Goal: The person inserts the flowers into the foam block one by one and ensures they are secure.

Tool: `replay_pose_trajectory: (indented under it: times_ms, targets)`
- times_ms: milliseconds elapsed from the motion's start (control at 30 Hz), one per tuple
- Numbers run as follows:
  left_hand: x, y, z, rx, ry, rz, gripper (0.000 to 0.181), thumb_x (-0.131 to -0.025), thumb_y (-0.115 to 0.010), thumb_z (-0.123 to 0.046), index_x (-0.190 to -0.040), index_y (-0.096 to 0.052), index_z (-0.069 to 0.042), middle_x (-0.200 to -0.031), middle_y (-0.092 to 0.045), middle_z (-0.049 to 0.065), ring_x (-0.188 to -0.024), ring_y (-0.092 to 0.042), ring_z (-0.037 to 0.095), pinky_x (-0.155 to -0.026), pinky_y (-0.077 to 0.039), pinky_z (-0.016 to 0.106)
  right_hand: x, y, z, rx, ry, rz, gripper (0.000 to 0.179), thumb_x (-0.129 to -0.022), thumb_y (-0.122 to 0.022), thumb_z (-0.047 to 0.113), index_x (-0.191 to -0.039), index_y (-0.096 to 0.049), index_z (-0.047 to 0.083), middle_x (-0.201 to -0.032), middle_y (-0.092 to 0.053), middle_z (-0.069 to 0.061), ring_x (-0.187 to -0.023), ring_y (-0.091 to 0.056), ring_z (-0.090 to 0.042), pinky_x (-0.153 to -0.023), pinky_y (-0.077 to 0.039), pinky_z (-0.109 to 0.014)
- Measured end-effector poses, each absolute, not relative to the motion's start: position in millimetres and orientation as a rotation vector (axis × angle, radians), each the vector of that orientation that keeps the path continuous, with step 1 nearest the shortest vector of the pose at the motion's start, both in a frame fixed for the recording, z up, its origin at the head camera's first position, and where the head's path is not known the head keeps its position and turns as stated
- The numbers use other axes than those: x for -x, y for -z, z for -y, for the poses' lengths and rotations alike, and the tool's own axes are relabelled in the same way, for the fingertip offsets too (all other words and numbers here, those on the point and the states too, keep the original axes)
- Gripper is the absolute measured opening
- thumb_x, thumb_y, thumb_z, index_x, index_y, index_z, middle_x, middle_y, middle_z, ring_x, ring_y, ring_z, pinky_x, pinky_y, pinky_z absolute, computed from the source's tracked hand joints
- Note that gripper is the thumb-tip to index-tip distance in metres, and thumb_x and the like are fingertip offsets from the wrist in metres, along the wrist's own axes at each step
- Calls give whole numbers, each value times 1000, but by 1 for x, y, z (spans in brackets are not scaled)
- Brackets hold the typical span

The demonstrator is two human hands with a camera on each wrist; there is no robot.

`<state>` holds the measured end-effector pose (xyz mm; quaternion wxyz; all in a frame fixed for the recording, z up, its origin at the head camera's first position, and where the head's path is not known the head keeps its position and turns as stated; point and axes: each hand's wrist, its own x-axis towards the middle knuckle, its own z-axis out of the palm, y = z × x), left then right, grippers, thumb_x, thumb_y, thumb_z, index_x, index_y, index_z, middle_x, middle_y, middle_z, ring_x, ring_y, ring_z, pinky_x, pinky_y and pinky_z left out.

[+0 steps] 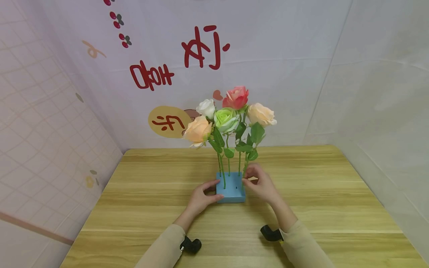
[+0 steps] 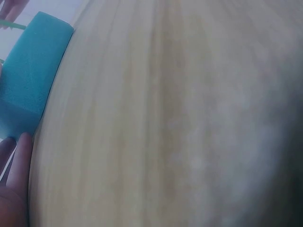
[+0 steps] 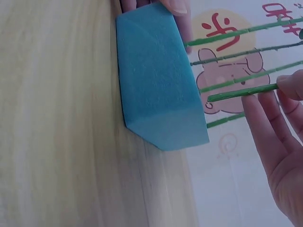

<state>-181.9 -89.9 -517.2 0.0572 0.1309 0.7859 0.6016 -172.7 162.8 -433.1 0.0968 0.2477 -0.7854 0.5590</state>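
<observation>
A light-blue foam block (image 1: 231,194) sits on the table with several artificial roses upright in it. My left hand (image 1: 200,199) grips its left side, thumb near the front and fingers behind. My right hand (image 1: 263,185) pinches the green stem of a rose (image 3: 244,92); the stem's cut end is just above the block in the right wrist view. That stem seems to lead to the peach rose (image 1: 261,114) on the right. The other blooms are a coral-pink rose (image 1: 236,97), a green rose (image 1: 226,120), a white rose (image 1: 206,108) and another peach rose (image 1: 198,130).
A wooden table (image 1: 151,212) carries the block. Behind it hangs a white cloth backdrop (image 1: 285,56) with red characters, and a gridded cloth (image 1: 43,123) hangs at the left. Black devices (image 1: 191,245) are worn at both wrists. A small dark hole (image 1: 236,187) shows in the block's top.
</observation>
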Motion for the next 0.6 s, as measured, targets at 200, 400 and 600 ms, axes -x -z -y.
replay_pose_trajectory:
  times_ms: [200, 400, 600]
  targets:
    - [182, 516, 89, -377, -1826, -2378, 59, -81, -85, -22, -135, -63, -13, -130, -61, 13, -113, -62, 28, -84, -56, 29, 173, 432, -155, -739, -1668, 2328, 28, -85, -65, -18, -108, -52, -10, -91, -61, -23, -88, -65, -39, -68, -60, -34]
    - [182, 516, 89, -368, -1813, -2389, 58, -81, -85, -23, -135, -64, -15, -131, -61, 11, -113, -62, 27, -84, -56, 28, 172, 432, -149, -720, -1653, 2355, 25, -87, -66, -15, -107, -52, -8, -93, -61, -22, -91, -65, -40, -72, -60, -38]
    - [182, 515, 89, -363, -1821, -2382, 57, -81, -85, -21, -134, -65, -15, -127, -63, 12, -112, -62, 27, -84, -55, 26, 173, 432, -147, -710, -1619, 2365, 23, -87, -66, -15, -104, -53, -7, -94, -61, -22, -94, -65, -41, -74, -59, -40]
